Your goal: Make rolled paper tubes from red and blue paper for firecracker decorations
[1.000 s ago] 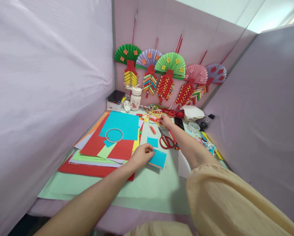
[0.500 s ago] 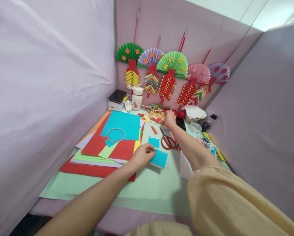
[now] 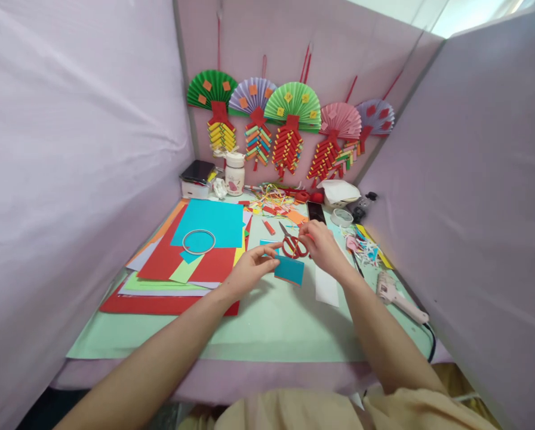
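My left hand (image 3: 253, 267) pinches the left edge of a small blue paper piece (image 3: 289, 272) with a thin orange strip along its lower edge. The piece is held slightly above the table. Over to the right, my right hand (image 3: 322, 246) has its fingers pressed together beside the scissors (image 3: 294, 246), which lie with red handles toward me. Whatever is between those fingertips is too small to tell. Another blue paper piece (image 3: 270, 245) lies behind my left fingers, partly covered. A white paper strip (image 3: 326, 288) rests below my right hand.
Coloured sheets (image 3: 151, 263) are stacked at left with a ring (image 3: 198, 242) on top. Paper scraps (image 3: 271, 200), a bottle (image 3: 235, 174) and a phone (image 3: 316, 212) stand or lie behind. A glue gun (image 3: 399, 298) lies at right. Fan decorations (image 3: 293, 107) hang on the wall.
My right hand has come back from the scraps at the rear toward the scissors and the blue piece. The left hand has raised and tilted the blue piece. The view has shifted right.
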`<state>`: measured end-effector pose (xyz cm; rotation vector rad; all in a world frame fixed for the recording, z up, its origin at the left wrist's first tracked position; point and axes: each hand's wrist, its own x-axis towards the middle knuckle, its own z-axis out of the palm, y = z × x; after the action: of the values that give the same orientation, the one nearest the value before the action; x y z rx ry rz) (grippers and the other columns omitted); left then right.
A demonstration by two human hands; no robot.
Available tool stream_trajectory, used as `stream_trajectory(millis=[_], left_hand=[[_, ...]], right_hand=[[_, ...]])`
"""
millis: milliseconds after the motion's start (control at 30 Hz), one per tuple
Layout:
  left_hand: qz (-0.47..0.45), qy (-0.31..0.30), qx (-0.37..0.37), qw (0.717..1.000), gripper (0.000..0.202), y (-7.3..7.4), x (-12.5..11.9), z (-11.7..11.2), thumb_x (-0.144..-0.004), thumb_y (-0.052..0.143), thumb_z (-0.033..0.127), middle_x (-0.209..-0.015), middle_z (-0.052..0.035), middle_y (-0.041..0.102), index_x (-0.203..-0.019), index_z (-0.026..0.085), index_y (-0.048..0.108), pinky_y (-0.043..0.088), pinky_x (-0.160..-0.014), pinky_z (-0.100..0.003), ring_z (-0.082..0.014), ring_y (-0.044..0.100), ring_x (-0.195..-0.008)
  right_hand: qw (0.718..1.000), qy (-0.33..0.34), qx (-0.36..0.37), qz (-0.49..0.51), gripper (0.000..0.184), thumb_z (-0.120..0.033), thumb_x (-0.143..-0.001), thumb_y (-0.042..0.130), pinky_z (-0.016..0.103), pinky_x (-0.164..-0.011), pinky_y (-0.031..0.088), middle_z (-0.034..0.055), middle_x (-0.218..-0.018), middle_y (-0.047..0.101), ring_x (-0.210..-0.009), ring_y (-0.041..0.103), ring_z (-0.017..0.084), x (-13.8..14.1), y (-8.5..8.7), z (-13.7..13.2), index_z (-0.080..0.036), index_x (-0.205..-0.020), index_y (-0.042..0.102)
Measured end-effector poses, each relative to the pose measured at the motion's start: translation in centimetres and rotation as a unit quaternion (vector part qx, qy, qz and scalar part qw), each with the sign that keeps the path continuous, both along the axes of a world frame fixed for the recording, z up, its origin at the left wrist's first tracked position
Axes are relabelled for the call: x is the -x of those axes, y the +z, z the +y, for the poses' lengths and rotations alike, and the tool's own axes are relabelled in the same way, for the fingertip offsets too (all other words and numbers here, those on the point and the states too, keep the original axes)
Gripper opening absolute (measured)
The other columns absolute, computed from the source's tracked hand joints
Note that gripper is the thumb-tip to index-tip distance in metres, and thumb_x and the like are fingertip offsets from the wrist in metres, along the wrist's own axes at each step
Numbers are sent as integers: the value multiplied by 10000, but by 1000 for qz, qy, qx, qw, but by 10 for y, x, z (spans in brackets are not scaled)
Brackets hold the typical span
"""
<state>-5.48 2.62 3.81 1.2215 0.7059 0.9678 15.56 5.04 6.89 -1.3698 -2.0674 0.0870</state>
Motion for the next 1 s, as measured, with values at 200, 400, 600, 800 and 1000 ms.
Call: stream_trajectory(millis=[200,400,600,800,1000], left_hand=[[1,-122,22,992,230,-5,-6,-7,-709,732,323,-1363,-144,514,-792,160,594,426,-950,-393,-270,569,-1154],[1,-131,52,990,229,-5,-5,-5,-715,741,301,-1266,-141,598,-816,163,589,397,-992,-407,-264,552,-1183],[-66,-109,128,984,247,0,-2,-1,-685,765,283,-1170,-111,657,-820,168,594,416,-983,-372,-245,575,-1154],[-72,-77,153,983,249,-3,1,2,-660,779,265,-989,-60,697,-831,169,624,459,-910,-317,-194,644,-974],[-48,-56,154,985,263,-7,-4,1,-651,780,280,-881,-45,672,-827,163,623,484,-841,-307,-152,634,-825]], right_hand=[[999,5,-5,39,100,-199,-886,477,373,-813,351,54,-968,611,-949,515,231,8,-18,-38,-240,-829,548],[977,65,51,198,115,-280,-899,483,350,-840,398,45,-950,604,-938,535,205,10,-22,-39,-236,-832,567],[866,86,231,434,212,-417,-850,558,320,-876,445,7,-962,651,-945,596,173,13,-35,-42,-247,-958,624],[827,136,224,497,246,-349,-747,700,330,-852,480,14,-1044,640,-928,617,173,26,-44,-41,-260,-965,627],[817,95,169,544,147,-369,-766,673,340,-821,497,27,-976,646,-908,607,184,36,-48,-39,-228,-775,629]])
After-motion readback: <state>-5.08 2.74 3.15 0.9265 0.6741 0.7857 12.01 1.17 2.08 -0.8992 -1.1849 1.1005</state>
